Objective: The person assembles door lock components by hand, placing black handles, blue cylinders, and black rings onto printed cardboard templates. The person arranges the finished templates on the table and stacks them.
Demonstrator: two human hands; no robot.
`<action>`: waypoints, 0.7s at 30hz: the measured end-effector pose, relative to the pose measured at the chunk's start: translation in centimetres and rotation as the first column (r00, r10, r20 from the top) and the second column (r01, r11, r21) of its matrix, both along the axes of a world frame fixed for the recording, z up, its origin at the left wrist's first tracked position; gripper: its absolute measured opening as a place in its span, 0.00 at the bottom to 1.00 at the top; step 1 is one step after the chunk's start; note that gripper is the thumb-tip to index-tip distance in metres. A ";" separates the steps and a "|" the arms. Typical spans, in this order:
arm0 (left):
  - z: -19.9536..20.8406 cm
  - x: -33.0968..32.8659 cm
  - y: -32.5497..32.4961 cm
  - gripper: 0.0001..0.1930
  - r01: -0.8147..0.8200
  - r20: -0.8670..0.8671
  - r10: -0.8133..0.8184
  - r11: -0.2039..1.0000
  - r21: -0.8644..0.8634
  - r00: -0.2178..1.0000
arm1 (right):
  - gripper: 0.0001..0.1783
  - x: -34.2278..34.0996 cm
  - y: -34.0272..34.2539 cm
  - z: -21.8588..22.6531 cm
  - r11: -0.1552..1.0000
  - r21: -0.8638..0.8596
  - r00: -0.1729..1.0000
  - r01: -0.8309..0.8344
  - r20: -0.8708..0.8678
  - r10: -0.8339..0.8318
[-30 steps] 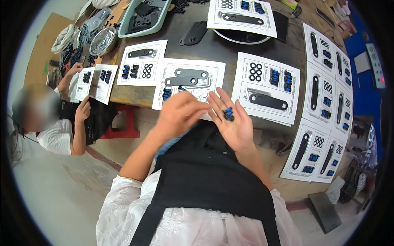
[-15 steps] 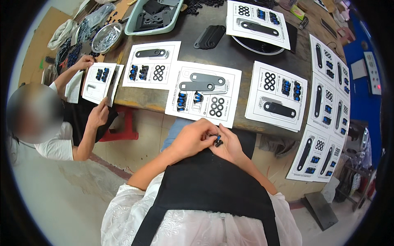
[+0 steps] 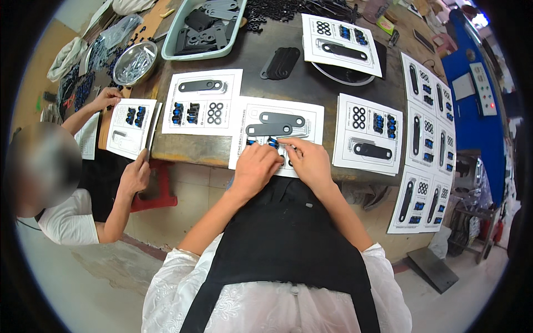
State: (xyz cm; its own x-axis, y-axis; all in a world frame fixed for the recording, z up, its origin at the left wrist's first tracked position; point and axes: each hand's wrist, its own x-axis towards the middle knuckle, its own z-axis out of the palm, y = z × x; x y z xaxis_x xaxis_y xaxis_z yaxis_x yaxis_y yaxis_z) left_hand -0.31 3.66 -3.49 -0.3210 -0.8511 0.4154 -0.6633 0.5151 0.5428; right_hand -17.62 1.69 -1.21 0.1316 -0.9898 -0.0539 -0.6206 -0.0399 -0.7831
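Observation:
In front of me a white printed card [image 3: 315,119] lies at the table's near edge, with two dark grey slotted arm plates [image 3: 271,129] on its upper part. Black bolts with blue threads [image 3: 272,142] sit lower on the card. My right hand [image 3: 311,165] reaches over its lower right, finger and thumb pinched at one of these bolts. Beside it, my left hand [image 3: 255,169] is curled over the lower left, fingers closed; whatever they hold is hidden. Black washers are mostly covered by my hands.
Similar cards lie left [image 3: 202,102] and right [image 3: 366,133], with more hanging at the far right [image 3: 427,144]. A pale green tub [image 3: 236,36] of plates and a metal bowl [image 3: 135,64] stand behind. At left, a co-worker's hands hold cards [image 3: 132,127].
Both hands have moved forward from the table edge onto the card. The bolts that lay in my right palm no longer show there. The co-worker still holds the cards.

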 end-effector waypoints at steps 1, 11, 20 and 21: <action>-0.8 -0.1 0.0 0.08 0.005 0.037 -0.003 0.999 -0.045 0.999 | 0.10 0.1 -0.1 0.2 0.999 0.033 1.000 -0.005 -0.014 0.005; -0.2 0.3 0.4 0.11 -0.102 -0.038 0.097 0.982 -0.161 0.995 | 0.26 -2.4 1.1 -3.9 0.832 0.373 -0.290 -0.412 0.812 -0.507; 3.6 -2.7 -0.1 0.08 -0.024 -0.038 0.030 0.986 0.163 0.999 | 0.32 0.7 1.8 -1.0 0.787 0.355 -0.163 -0.504 0.856 -0.490; 3.6 -2.2 0.1 0.09 -0.014 -0.011 0.017 0.976 0.218 1.000 | 0.32 0.7 2.0 -1.1 0.764 0.362 -0.153 -0.534 0.847 -0.508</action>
State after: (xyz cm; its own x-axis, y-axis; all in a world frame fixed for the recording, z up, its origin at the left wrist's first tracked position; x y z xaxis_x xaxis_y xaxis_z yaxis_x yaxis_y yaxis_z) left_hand -2.55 3.74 0.13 -0.3030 -0.9265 0.2231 -0.6626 0.3731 0.6494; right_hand -16.90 3.72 -2.33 0.5532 -0.8020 -0.2254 0.7676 0.5958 -0.2361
